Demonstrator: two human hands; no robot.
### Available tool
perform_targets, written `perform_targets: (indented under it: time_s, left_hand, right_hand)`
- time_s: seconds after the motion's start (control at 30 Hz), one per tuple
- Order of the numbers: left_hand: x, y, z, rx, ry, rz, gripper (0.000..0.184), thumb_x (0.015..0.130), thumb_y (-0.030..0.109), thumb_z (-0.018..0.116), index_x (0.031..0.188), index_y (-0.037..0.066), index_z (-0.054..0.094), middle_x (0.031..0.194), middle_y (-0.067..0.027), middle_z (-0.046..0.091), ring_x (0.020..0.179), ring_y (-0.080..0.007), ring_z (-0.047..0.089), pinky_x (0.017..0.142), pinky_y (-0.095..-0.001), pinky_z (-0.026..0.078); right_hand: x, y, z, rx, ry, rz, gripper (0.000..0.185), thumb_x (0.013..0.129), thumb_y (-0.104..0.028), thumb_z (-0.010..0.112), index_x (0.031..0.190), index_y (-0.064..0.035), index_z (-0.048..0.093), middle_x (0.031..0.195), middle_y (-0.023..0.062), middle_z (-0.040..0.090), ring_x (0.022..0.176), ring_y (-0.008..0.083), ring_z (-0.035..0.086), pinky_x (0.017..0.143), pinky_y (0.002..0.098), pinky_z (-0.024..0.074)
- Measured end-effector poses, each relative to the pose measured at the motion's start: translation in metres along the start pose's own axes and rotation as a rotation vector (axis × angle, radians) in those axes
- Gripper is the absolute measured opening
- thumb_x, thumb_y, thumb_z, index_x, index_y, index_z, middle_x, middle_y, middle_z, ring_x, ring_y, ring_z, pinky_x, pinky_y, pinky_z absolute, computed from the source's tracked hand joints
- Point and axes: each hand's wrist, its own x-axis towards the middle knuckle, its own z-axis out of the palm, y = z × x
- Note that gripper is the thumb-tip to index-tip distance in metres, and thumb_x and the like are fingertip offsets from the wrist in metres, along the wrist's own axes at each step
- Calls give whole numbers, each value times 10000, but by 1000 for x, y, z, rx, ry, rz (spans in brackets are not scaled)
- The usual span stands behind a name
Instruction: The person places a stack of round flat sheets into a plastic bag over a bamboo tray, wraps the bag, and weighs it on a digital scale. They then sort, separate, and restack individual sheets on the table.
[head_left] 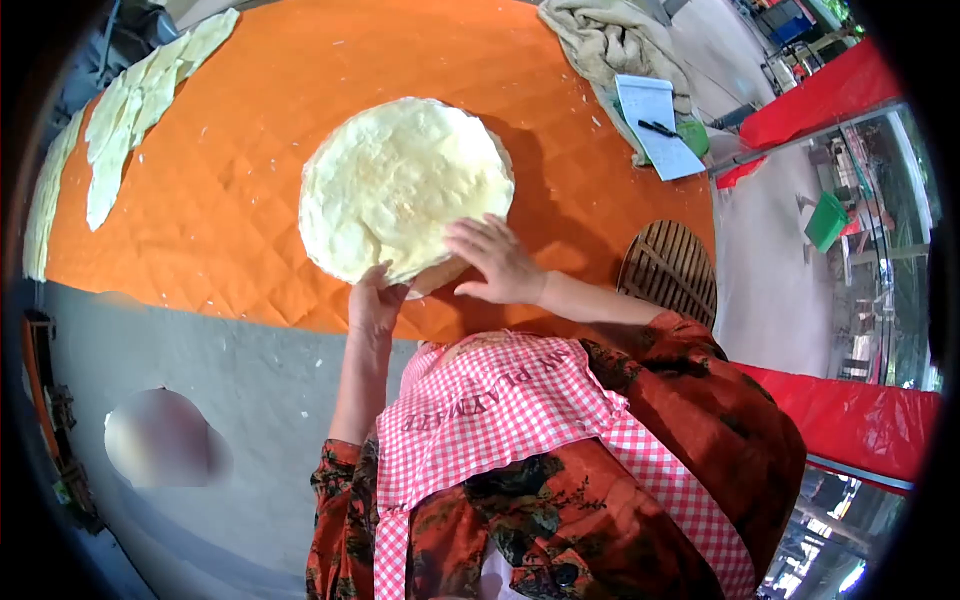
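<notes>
A round stack of thin, pale flatbread-like sheets [405,185] lies on the orange cloth, its top uneven and bumpy. At its near edge my left hand [374,302] is closed, the thumb on top and the edge of a sheet pinched in the fingers. My right hand [497,262] is open, its fingers stretched over the near right edge and touching the top sheet. Part of a lower layer shows between the two hands. The left fingers beneath the edge are hidden.
Long pale sheets [150,100] lie along the left side of the orange cloth [250,200]. At the right are a slatted round wooden board [672,272], a notepad [655,105] with a black pen [658,129], and a burlap sack [610,40]. A blurred shape is at lower left.
</notes>
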Motion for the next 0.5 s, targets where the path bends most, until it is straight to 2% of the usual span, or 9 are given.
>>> perform_targets:
  time_s: [0.07,0.1,0.13,0.2,0.3,0.4,0.43,0.5]
  left_hand:
    - [-3,6,9,-24,75,33,308,870,36,495,1145,-99,470,1125,-194,559,997,-326,589,836,-437,528]
    - [-6,9,14,-24,71,37,295,870,34,491,1131,-103,476,1125,-198,556,1002,-327,587,842,-440,526]
    - [-6,12,19,-26,64,44,283,870,31,486,1116,-108,482,1125,-201,553,1006,-327,584,849,-443,524]
    - [-7,14,19,-29,54,32,295,855,20,519,1122,-98,478,1112,-196,566,1018,-320,584,860,-426,526]
    - [-5,15,11,2,95,8,315,841,9,539,1132,-92,472,1114,-190,570,1025,-318,580,870,-422,522]
    - [2,6,-15,52,91,-16,364,829,-4,531,1183,-59,460,1136,-160,573,1037,-313,576,856,-424,521]
    - [30,-5,-65,82,113,-45,369,832,0,527,1191,-49,460,1144,-154,573,1039,-311,576,847,-428,522]
    - [43,-5,-93,100,79,-76,368,842,13,517,1202,-39,461,1141,-143,575,1035,-303,575,822,-429,522]
  right_hand:
    - [-13,16,-8,175,199,158,468,744,-277,747,1117,-56,571,1108,87,607,1039,270,585,875,373,471]
    - [-30,32,-4,324,197,439,418,773,-273,739,1079,-38,577,1067,89,609,1009,255,602,825,353,493]
    - [-34,42,-1,851,172,878,490,797,-369,720,1106,-30,547,1051,112,601,989,228,611,802,339,502]
    - [-34,54,-12,1338,158,1598,586,827,-437,676,1181,-9,490,1077,137,588,1003,238,607,853,370,492]
    - [-25,71,-6,2037,8,1453,674,838,-452,650,1283,-2,418,1163,143,572,1064,254,585,914,411,470]
    - [12,84,26,1901,419,1248,664,844,-402,653,1319,-8,407,1248,150,545,1130,272,550,982,438,420]
    - [13,104,44,1879,367,1277,649,840,-376,657,1333,-29,415,1295,153,520,1185,274,506,1007,438,395]
    - [32,105,20,1676,277,1320,618,829,-344,676,1300,-12,455,1265,151,545,1185,255,506,977,400,407]
